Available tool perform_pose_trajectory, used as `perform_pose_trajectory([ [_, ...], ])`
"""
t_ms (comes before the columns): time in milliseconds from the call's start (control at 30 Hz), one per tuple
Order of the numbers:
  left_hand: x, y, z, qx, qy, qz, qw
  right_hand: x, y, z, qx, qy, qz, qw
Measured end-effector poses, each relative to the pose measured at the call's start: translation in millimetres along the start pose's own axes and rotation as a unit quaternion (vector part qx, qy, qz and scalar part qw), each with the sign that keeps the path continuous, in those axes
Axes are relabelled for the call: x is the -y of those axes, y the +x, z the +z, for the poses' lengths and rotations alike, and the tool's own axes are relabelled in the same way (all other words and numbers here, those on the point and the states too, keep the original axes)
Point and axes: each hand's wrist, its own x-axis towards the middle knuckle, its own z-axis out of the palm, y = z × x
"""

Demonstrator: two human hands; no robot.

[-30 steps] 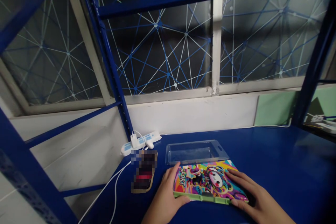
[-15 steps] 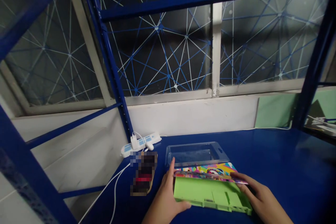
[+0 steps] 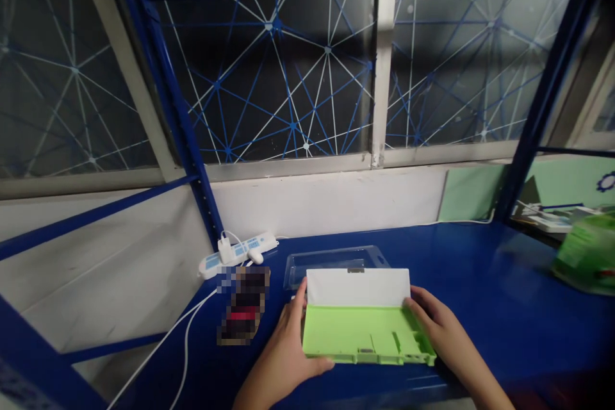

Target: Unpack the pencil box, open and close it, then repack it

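Observation:
A light green plastic pencil case (image 3: 353,327) faces me with its inside showing. Its lid (image 3: 358,287), white on the inner face with a small dark catch at the top edge, stands raised at the back. My left hand (image 3: 288,339) grips the left end, thumb along the front edge and fingers up the side. At the right end my right hand (image 3: 435,320) holds on near the lid's corner, thumb inside and the other fingers behind. Small ridges and slots line the right part of the tray. A clear plastic package shell (image 3: 300,262) lies behind the lid, partly hidden.
Left of the case lies a phone-like object (image 3: 245,304), blurred out. A white power strip (image 3: 214,264) with plugs and cables sits behind it on the blue table (image 3: 480,282). Blue metal posts frame the desk; a green bag (image 3: 586,253) is at the right.
The lid has swung further up and back, so its white inner face shows instead of the colourful printed side. The view has shifted right, bringing in the green bag.

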Motion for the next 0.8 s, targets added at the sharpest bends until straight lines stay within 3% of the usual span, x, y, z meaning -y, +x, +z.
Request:
perform_pose_trajectory([
  [200,-3.4,-1.7,2.0,-0.012,-0.006,-0.012,1.0,6.5,-9.5,-5.7,0.014,-0.008,-0.015,1.0],
  [500,-6.9,-4.6,-2.4,-0.014,-0.019,-0.022,0.999,-10.0,-12.7,-13.9,0.005,-0.006,0.0,1.0],
  [667,-4.0,-3.9,-5.4,-0.033,0.011,-0.002,0.999,-9.9,-19.1,-7.2,0.09,0.013,-0.084,0.992],
  [800,-5.8,-2.7,-7.8,-0.045,0.033,0.027,0.998,-6.5,-22.2,1.6,0.096,-0.04,-0.069,0.992],
])
